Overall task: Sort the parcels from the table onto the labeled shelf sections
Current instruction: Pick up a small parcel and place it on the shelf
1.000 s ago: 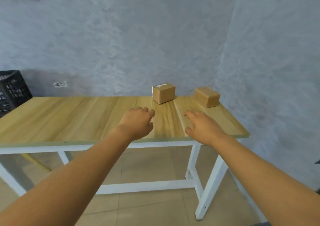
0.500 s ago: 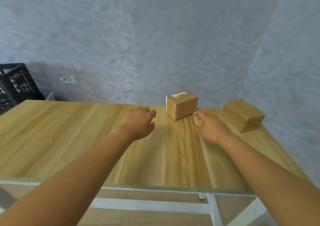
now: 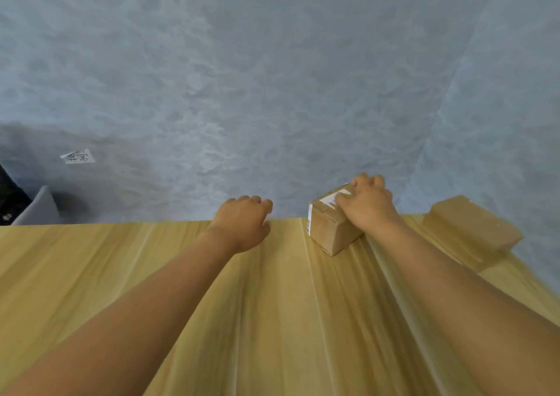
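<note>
A small brown cardboard parcel (image 3: 328, 230) with a white label stands near the far edge of the wooden table (image 3: 272, 320). My right hand (image 3: 368, 204) lies on top of it, fingers curled over its far edge and thumb on the label. My left hand (image 3: 244, 222) hovers over the table to the parcel's left, fingers loosely bent, holding nothing. A second, flatter brown parcel (image 3: 472, 232) lies at the table's far right, apart from both hands.
Grey walls stand right behind the table and along its right side. A small paper note (image 3: 78, 156) is stuck on the back wall at left. A black crate (image 3: 9, 195) and a grey object (image 3: 39, 207) sit beyond the table's far left.
I have come closer to the table. My right hand has moved forward from beside the small parcel onto its top and closed over it. My left hand has advanced slightly.
</note>
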A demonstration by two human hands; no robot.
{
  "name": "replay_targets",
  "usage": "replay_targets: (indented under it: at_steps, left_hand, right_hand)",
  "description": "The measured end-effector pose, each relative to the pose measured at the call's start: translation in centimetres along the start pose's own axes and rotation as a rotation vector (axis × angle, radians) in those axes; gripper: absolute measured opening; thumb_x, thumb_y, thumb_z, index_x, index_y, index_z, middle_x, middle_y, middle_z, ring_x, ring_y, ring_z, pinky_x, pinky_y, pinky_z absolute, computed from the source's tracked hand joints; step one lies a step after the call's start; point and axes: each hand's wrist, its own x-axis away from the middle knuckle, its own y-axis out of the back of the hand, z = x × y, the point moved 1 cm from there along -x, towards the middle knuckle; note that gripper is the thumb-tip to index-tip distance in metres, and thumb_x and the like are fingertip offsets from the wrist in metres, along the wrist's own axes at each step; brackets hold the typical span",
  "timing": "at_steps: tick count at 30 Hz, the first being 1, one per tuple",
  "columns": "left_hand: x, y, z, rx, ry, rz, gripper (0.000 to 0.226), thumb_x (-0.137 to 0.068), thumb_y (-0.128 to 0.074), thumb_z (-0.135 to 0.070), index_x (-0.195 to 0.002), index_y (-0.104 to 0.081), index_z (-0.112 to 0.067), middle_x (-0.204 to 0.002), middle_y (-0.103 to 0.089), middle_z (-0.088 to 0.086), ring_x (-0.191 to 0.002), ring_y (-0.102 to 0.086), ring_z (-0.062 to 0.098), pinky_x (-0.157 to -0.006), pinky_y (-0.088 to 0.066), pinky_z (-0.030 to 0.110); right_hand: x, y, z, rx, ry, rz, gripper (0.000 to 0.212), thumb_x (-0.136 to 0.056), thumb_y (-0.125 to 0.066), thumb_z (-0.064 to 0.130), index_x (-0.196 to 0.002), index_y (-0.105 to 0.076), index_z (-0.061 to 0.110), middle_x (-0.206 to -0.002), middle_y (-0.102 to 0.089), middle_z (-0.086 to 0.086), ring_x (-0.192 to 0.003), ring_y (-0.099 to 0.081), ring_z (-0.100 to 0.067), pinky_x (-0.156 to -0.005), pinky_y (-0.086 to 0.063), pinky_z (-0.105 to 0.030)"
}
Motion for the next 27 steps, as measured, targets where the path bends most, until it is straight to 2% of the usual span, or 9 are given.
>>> replay_targets:
  at_steps: [4,6,8,13,16,18,21,24,27]
  left_hand:
    - [-1.4,-0.9,2.0,0.005,-0.03,0.017,0.038,-0.098,-0.044,-0.035,-0.132,-0.05,-0.02,-0.119,-0.06,0.001,-0.11,-0.056,0.023,-0.089,-0.043,0.034]
    - [-1.8,-1.3,2.8,0.014,-0.042,0.023,0.038,-0.098,-0.044,-0.035,-0.133,-0.05,-0.02,-0.119,-0.06,0.001,-0.109,-0.055,0.023,-0.09,-0.043,0.035]
    - [-2.1,-1.6,3.2,0.02,-0.05,0.024,0.038,-0.099,-0.043,-0.036,-0.133,-0.049,-0.021,-0.118,-0.059,0.001,-0.109,-0.056,0.023,-0.09,-0.043,0.035]
    - [-3.0,-2.0,3.2,0.035,-0.07,0.018,0.038,-0.1,-0.041,-0.037,-0.133,-0.049,-0.021,-0.119,-0.059,0.001,-0.109,-0.056,0.022,-0.089,-0.043,0.034]
    - [-3.4,-2.0,1.8,0.047,-0.075,0.022,0.038,-0.099,-0.042,-0.036,-0.134,-0.049,-0.021,-0.12,-0.059,0.001,-0.11,-0.056,0.022,-0.09,-0.043,0.034]
    - [-3.6,-2.1,0.4,0.05,-0.09,0.036,0.039,-0.098,-0.043,-0.035,-0.134,-0.049,-0.021,-0.121,-0.059,0.002,-0.111,-0.056,0.023,-0.091,-0.043,0.035]
    - [-3.7,-2.2,-1.5,0.043,-0.124,0.04,0.039,-0.099,-0.042,-0.035,-0.133,-0.049,-0.02,-0.12,-0.059,0.003,-0.11,-0.056,0.024,-0.09,-0.043,0.035]
    - [-3.8,-2.1,-2.8,0.034,-0.146,0.028,0.038,-0.099,-0.042,-0.036,-0.133,-0.049,-0.02,-0.118,-0.059,0.002,-0.108,-0.056,0.023,-0.089,-0.044,0.034]
    - [-3.9,-1.6,-3.6,0.023,-0.158,0.013,0.038,-0.099,-0.042,-0.036,-0.132,-0.05,-0.02,-0.117,-0.06,0.001,-0.108,-0.057,0.023,-0.09,-0.045,0.035]
  right_hand:
    - [-1.2,-2.6,2.0,0.053,-0.033,0.132,0.072,-0.088,-0.049,0.063,-0.15,-0.03,0.032,-0.158,-0.018,-0.008,-0.14,-0.028,-0.039,-0.112,-0.031,-0.049]
    - [-1.3,-4.1,2.3,0.104,-0.018,0.219,0.069,-0.089,-0.045,0.068,-0.151,-0.029,0.042,-0.164,-0.005,-0.004,-0.149,-0.009,-0.038,-0.118,-0.019,-0.052]
    - [-1.1,-4.9,1.9,0.171,0.038,0.239,0.057,-0.09,-0.044,0.067,-0.142,-0.042,0.043,-0.162,-0.013,-0.001,-0.149,-0.001,-0.035,-0.117,-0.01,-0.055]
    - [-0.5,-4.0,-0.4,-0.056,0.086,0.093,0.023,-0.082,-0.071,0.043,-0.099,-0.063,0.031,-0.132,-0.041,0.013,-0.135,-0.024,-0.021,-0.102,-0.039,-0.046]
    - [-0.2,-2.8,-1.7,-0.094,0.115,0.144,0.058,-0.076,-0.075,0.026,-0.127,-0.049,0.032,-0.141,-0.033,0.007,-0.137,-0.025,-0.022,-0.104,-0.038,-0.042]
    - [-0.2,-2.2,-2.6,-0.055,0.061,0.173,0.085,-0.076,-0.075,0.028,-0.148,-0.028,0.03,-0.154,-0.019,0.0,-0.143,-0.018,-0.028,-0.112,-0.031,-0.041]
    - [-0.1,-1.4,-3.8,-0.04,-0.1,0.247,0.095,-0.079,-0.072,0.04,-0.156,-0.016,0.031,-0.162,-0.004,-0.003,-0.146,-0.019,-0.032,-0.115,-0.029,-0.04]
    - [0.0,-0.4,-4.9,-0.068,-0.145,0.3,0.096,-0.078,-0.073,0.041,-0.156,-0.017,0.032,-0.157,-0.017,-0.009,-0.139,-0.034,-0.025,-0.107,-0.038,-0.035]
    - [0.4,0.8,-5.8,-0.271,-0.161,0.278,0.088,-0.076,-0.074,0.041,-0.15,-0.027,0.031,-0.13,-0.049,0.001,-0.108,-0.057,-0.013,-0.078,-0.048,-0.027]
